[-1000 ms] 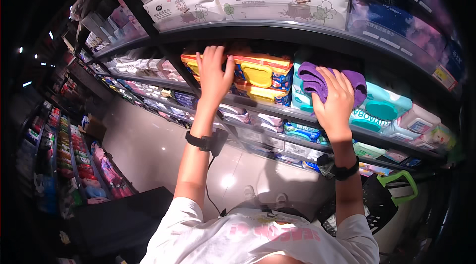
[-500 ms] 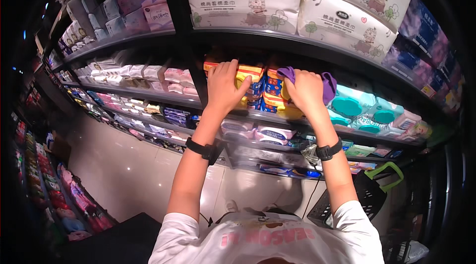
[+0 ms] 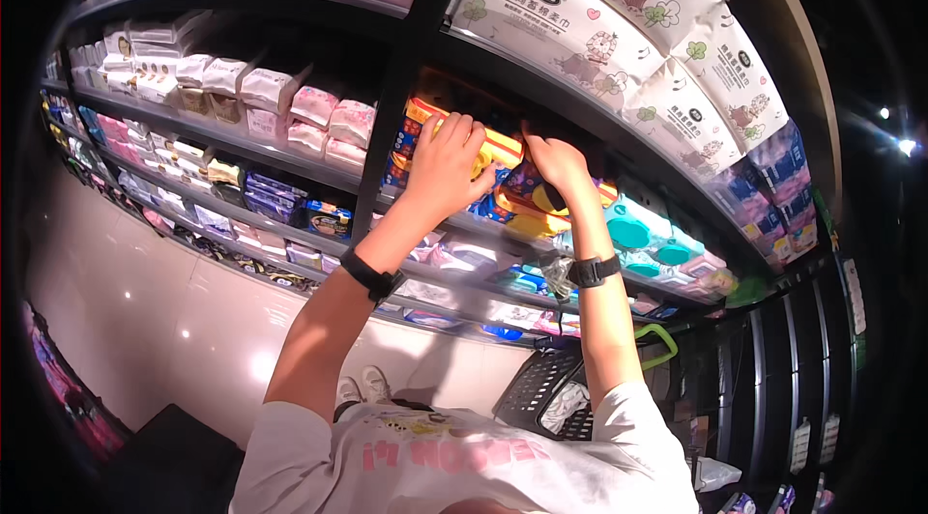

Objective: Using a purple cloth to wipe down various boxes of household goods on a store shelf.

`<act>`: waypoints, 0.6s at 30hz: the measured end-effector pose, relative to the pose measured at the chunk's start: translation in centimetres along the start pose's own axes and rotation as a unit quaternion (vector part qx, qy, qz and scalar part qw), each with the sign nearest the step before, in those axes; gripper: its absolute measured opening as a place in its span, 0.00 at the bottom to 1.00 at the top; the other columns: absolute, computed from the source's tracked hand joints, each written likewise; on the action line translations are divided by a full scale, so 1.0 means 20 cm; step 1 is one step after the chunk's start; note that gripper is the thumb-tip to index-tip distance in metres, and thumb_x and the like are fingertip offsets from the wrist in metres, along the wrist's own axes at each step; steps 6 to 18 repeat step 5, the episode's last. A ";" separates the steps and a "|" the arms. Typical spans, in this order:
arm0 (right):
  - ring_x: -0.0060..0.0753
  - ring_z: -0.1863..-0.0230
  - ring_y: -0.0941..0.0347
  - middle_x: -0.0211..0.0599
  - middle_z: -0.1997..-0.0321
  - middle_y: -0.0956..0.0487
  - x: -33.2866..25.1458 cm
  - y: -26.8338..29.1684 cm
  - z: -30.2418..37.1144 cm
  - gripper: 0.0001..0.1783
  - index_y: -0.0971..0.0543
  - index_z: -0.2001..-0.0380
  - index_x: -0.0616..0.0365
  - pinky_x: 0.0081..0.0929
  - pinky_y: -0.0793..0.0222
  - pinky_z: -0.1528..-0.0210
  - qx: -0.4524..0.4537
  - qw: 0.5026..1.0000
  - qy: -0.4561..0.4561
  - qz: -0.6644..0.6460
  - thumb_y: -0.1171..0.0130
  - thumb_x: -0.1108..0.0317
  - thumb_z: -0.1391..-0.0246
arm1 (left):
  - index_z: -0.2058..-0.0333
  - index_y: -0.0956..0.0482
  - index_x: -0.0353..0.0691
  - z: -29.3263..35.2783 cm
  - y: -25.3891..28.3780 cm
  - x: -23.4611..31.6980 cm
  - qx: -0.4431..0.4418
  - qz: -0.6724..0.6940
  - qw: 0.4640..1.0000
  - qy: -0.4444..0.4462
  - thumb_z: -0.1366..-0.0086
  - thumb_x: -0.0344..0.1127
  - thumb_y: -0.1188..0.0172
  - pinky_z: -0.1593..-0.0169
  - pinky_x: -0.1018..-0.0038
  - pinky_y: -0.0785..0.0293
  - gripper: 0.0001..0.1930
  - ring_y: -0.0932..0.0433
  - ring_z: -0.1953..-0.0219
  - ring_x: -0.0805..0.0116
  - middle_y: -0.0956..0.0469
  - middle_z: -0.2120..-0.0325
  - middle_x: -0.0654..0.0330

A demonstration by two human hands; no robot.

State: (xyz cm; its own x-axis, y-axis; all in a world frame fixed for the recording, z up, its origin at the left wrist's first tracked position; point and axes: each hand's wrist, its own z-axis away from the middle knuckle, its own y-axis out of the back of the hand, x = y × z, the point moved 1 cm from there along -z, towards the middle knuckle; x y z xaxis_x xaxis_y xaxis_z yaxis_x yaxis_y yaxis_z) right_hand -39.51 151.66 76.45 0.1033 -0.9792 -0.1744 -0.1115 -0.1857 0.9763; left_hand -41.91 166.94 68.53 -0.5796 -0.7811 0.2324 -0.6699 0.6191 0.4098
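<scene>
My left hand [image 3: 447,166] lies over the front of an orange, yellow and blue wipes pack [image 3: 503,144] on the middle shelf. Its fingers bend over the top edge, with the thumb lower on the right side. To its right, my right hand [image 3: 561,166] reaches into the shelf above similar packs. Its fingers curl toward the dark inside, and what they hold, if anything, is hidden. A yellow-lidded pack [image 3: 535,224] sits below that wrist. Teal wipes packs [image 3: 630,229] stand just to the right.
White tissue packs [image 3: 570,21] fill the shelf above. Pink and white packs [image 3: 314,106] stand left of the dark upright [image 3: 387,118]. A black basket [image 3: 530,384] with a green handle [image 3: 660,348] is on the floor at lower right. Lower shelves hold more packs.
The view has swung to the right. My right hand has gone deeper into the shelf, and the purple cloth it held no longer shows. My left hand stays on the orange packs.
</scene>
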 end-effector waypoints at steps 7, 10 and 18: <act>0.37 0.66 0.27 0.55 0.69 0.26 -0.26 -0.04 -0.17 0.19 0.28 0.66 0.59 0.31 0.36 0.64 -0.185 0.979 0.084 -0.017 0.66 0.60 0.48 | 0.63 0.33 0.33 0.00 0.02 0.00 0.017 0.030 0.999 0.039 0.56 0.43 0.44 0.48 0.62 0.47 0.23 0.36 0.54 0.58 0.33 0.62 0.52; 0.37 0.66 0.27 0.55 0.69 0.26 -0.26 -0.04 -0.17 0.19 0.28 0.66 0.59 0.31 0.36 0.64 -0.185 0.979 0.084 -0.017 0.66 0.60 0.48 | 0.63 0.33 0.33 0.00 0.02 0.00 0.017 0.030 0.999 0.039 0.56 0.43 0.44 0.48 0.62 0.47 0.23 0.36 0.54 0.58 0.33 0.62 0.52; 0.37 0.66 0.27 0.55 0.69 0.26 -0.26 -0.04 -0.17 0.19 0.28 0.66 0.59 0.31 0.36 0.64 -0.185 0.979 0.084 -0.017 0.66 0.60 0.48 | 0.63 0.33 0.33 0.00 0.02 0.00 0.017 0.030 0.999 0.039 0.56 0.43 0.44 0.48 0.62 0.47 0.23 0.36 0.54 0.58 0.33 0.62 0.52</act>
